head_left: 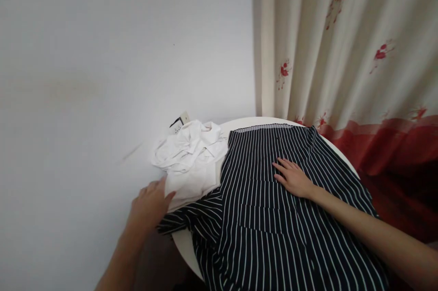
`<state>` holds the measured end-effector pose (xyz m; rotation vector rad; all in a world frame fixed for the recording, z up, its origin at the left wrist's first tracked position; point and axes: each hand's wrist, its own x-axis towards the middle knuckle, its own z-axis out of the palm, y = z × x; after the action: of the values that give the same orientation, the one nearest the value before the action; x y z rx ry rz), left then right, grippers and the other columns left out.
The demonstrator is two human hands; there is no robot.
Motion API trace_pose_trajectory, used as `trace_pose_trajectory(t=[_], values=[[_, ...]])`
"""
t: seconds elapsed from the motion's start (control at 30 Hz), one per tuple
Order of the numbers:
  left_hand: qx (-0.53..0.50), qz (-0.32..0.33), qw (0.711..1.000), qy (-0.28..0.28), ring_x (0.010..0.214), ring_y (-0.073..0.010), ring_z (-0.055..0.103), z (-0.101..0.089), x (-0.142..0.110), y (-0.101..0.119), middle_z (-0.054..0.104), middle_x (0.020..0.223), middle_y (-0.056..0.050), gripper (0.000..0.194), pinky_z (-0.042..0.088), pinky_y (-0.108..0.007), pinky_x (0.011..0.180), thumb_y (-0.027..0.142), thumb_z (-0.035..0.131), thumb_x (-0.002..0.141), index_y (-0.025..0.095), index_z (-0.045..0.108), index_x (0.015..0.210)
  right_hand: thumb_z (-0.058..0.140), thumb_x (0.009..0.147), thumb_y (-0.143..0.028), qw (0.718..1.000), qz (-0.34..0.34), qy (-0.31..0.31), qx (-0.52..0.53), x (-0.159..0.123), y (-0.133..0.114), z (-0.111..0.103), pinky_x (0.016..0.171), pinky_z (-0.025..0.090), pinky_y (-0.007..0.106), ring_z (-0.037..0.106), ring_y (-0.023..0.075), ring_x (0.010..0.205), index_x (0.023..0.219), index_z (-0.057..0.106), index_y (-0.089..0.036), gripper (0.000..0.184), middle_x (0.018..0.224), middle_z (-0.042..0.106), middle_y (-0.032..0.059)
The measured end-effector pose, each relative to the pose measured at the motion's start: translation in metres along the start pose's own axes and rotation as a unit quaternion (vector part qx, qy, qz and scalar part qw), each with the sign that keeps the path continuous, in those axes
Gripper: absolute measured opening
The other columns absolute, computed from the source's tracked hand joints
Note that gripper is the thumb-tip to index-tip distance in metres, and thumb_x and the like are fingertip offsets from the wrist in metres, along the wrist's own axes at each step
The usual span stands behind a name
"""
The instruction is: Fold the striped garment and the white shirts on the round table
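Note:
A black shirt with white stripes (260,218) lies spread over a round white table (187,249), its lower part reaching past the near edge. My right hand (292,178) rests flat on the striped cloth, fingers spread. At the left, my left hand (150,202) is by the edge of the white clothes (193,149), thumb and fingers apart; whether it touches them I cannot tell. Those white clothes sit in a bunched pile, with a flatter folded part in front. A striped sleeve (191,213) runs out below the pile.
A pale wall (119,54) stands close behind and left of the table, with a socket (178,124) just above the white pile. Cream curtains (308,40) with red flowers and a red lower band hang at the right, beside the table's far edge.

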<state>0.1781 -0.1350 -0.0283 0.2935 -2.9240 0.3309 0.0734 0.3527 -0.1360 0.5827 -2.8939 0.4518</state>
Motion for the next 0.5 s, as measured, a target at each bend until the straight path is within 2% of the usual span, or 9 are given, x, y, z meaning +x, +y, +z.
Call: trace_pose_trajectory(t=[0.07, 0.13, 0.2, 0.27, 0.37, 0.5], values=[[-0.053, 0.107, 0.991, 0.058, 0.128, -0.0326, 0.055, -0.011, 0.023, 0.048, 0.058, 0.139, -0.020, 0.050, 0.044, -0.045, 0.106, 0.038, 0.040, 0.099, 0.012, 0.053, 0.140, 0.032, 0.103, -0.050, 1.000, 0.010, 0.019, -0.002, 0.011, 0.011, -0.003, 0.120, 0.028, 0.053, 0.032, 0.0307, 0.149, 0.149, 0.050, -0.019, 0.059, 0.160, 0.038, 0.0136], [-0.119, 0.214, 0.967, 0.065, 0.130, -0.0270, 0.054, -0.017, 0.055, 0.102, 0.060, 0.139, -0.015, 0.046, 0.039, -0.039, 0.113, 0.034, 0.040, 0.101, 0.013, 0.055, 0.139, 0.032, 0.103, -0.044, 0.998, 0.033, 0.040, -0.019, 0.025, 0.029, -0.009, 0.119, 0.029, 0.054, 0.033, 0.0311, 0.148, 0.147, 0.052, -0.017, 0.055, 0.158, 0.040, 0.0145], [-0.151, 0.253, 0.955, 0.037, 0.126, -0.0248, 0.058, -0.019, 0.092, 0.150, 0.064, 0.135, -0.013, 0.041, 0.041, -0.035, 0.111, 0.030, 0.043, 0.100, 0.015, 0.060, 0.135, 0.034, 0.103, -0.039, 0.995, 0.070, 0.051, -0.044, 0.041, 0.055, -0.020, 0.118, 0.030, 0.054, 0.035, 0.0318, 0.147, 0.144, 0.054, -0.015, 0.052, 0.157, 0.042, 0.0158], [-0.164, 0.236, 0.958, 0.003, 0.122, -0.0227, 0.061, -0.016, 0.132, 0.187, 0.067, 0.132, -0.010, 0.036, 0.043, -0.032, 0.108, 0.022, 0.046, 0.098, 0.018, 0.066, 0.127, 0.038, 0.101, -0.033, 0.990, 0.121, 0.054, -0.057, 0.056, 0.086, -0.035, 0.118, 0.031, 0.051, 0.036, 0.0320, 0.145, 0.141, 0.056, -0.013, 0.049, 0.155, 0.044, 0.0170], [-0.167, 0.205, 0.964, -0.007, 0.115, -0.0242, 0.066, -0.005, 0.191, 0.216, 0.072, 0.122, -0.012, 0.035, 0.047, -0.031, 0.102, 0.014, 0.045, 0.094, 0.018, 0.075, 0.112, 0.043, 0.098, -0.025, 0.978, 0.193, 0.056, -0.052, 0.072, 0.136, -0.059, 0.115, 0.035, 0.045, 0.045, 0.0312, 0.139, 0.135, 0.061, -0.010, 0.044, 0.148, 0.052, 0.0188], [-0.166, 0.174, 0.970, -0.017, 0.113, -0.0274, 0.068, 0.013, 0.254, 0.225, 0.073, 0.116, -0.017, 0.034, 0.048, -0.032, 0.100, 0.013, 0.050, 0.090, 0.013, 0.076, 0.112, 0.049, 0.094, -0.024, 0.960, 0.268, 0.067, -0.040, 0.087, 0.193, -0.082, 0.106, 0.043, 0.043, 0.058, 0.0316, 0.124, 0.130, 0.065, -0.013, 0.041, 0.133, 0.063, 0.0196]])
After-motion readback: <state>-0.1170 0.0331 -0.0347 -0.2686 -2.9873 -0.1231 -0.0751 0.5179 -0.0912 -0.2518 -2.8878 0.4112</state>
